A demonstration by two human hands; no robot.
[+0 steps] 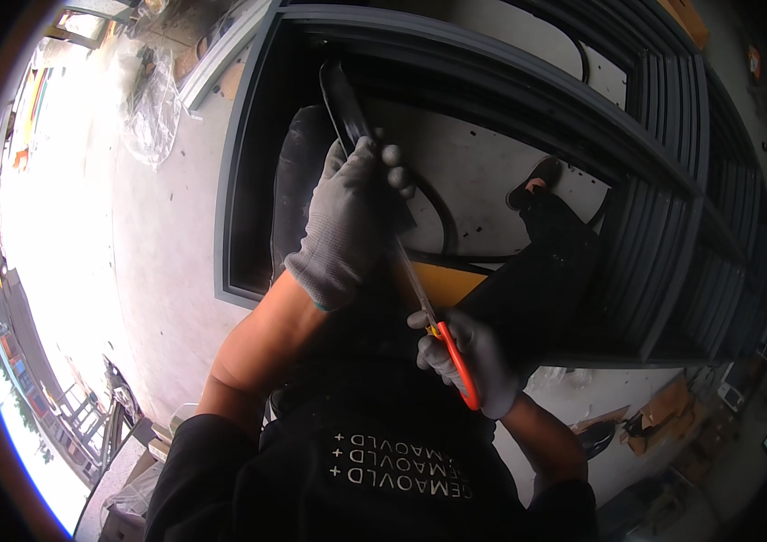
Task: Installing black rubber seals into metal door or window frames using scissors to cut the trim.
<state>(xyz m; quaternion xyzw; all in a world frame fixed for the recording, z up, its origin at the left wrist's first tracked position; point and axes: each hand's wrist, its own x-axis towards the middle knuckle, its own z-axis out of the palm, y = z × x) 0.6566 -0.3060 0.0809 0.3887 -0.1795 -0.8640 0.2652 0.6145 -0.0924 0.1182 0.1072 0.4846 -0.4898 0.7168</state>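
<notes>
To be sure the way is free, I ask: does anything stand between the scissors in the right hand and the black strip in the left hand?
Nothing visible does: the orange-handled scissors in the right hand point at the black strip, below the left hand. Whether they touch is unclear.

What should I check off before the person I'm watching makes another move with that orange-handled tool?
1. Left hand gripping the black strip: ok.
2. Right hand closed around the handle of the orange-handled tool: ok.
3. Gloves on both hands: ok.
4. Blade tip clear of the left fingers: cannot tell, its far end is lost against dark material.
5. Dark shoe apart from the blade: ok.
</notes>
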